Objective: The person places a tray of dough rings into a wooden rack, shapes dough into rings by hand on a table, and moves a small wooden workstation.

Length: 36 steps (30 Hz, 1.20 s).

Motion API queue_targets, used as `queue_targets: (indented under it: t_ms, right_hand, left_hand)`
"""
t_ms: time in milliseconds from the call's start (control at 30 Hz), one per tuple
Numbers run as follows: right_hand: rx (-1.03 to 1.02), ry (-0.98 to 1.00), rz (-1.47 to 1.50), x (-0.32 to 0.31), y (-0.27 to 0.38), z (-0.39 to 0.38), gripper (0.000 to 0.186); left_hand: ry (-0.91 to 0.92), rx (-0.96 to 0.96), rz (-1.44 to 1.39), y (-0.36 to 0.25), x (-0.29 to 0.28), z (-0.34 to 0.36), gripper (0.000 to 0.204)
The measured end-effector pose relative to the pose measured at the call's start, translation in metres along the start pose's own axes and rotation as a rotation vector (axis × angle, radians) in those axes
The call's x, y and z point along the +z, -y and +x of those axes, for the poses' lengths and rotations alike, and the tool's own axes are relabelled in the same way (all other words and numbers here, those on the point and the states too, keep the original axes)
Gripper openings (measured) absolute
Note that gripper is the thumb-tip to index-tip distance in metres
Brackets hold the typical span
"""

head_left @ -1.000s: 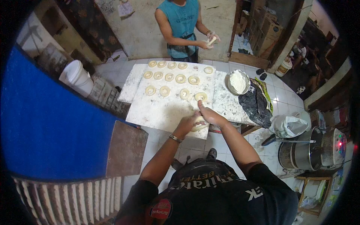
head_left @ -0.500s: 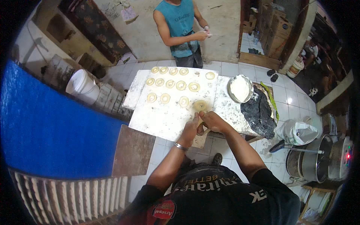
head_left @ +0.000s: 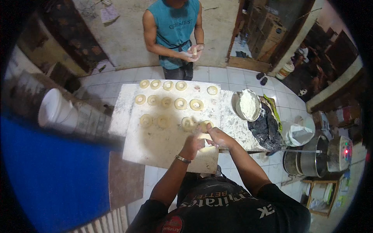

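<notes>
My left hand (head_left: 193,145) and my right hand (head_left: 219,138) are closed together around a pale dough ring (head_left: 206,140) at the near right of a floured board (head_left: 143,145); some fingertips are hidden. Just beyond my right thumb lies another ring (head_left: 206,124). Rows of dough rings (head_left: 180,103) rest on the board, several under a shadow, with a more rounded piece (head_left: 212,90) at the back right. To the right stands a metal bowl of white flour (head_left: 248,105) beside a dark crumpled sheet (head_left: 264,132).
A co-worker (head_left: 173,35) in teal stands across the board, both hands (head_left: 192,54) around some dough. A white bucket (head_left: 56,108) and blue surface (head_left: 54,163) are left. A white bag (head_left: 297,134), metal mixer (head_left: 311,155) and cardboard boxes (head_left: 268,35) are right.
My view has shifted, so the board sits lower in the picture. My hands still work at the dough, their grip altered. The co-worker's hands have drawn together. A shadow now covers the board's middle.
</notes>
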State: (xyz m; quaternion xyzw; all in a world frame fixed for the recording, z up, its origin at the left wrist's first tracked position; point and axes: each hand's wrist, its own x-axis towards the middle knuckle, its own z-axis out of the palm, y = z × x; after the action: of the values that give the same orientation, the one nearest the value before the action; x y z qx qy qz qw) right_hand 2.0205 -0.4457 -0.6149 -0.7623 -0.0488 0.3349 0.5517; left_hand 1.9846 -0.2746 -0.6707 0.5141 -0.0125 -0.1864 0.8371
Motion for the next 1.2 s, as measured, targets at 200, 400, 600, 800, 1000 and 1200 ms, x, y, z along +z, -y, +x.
queue_targets:
  t_ms: [200,400,600,800,1000,1200]
  right_hand:
    - [0.036,-0.213,-0.137,0.026,0.018,0.015,0.08]
    - [0.072,-0.233,-0.2,0.008,0.003,0.017,0.085]
    - [-0.191,0.029,0.307,-0.034,-0.03,0.021,0.072]
    - [-0.22,0.261,0.786,-0.13,-0.07,0.035,0.023]
    - [-0.197,0.211,0.502,-0.166,-0.082,0.071,0.022]
    - [-0.12,-0.208,0.516,-0.191,-0.087,0.129,0.025]
  left_hand:
    - [0.005,-0.045,0.33,0.004,-0.022,0.014,0.038]
    - [-0.065,-0.078,0.105,0.01,-0.01,0.033,0.046]
    - [-0.188,-0.346,-0.232,0.0,0.01,0.063,0.054]
    - [0.159,-0.094,0.181,-0.009,0.02,0.099,0.018]
    - [-0.203,0.165,-0.058,0.029,0.017,0.138,0.012]
    - [-0.587,-0.069,-0.154,0.04,0.076,0.203,0.018]
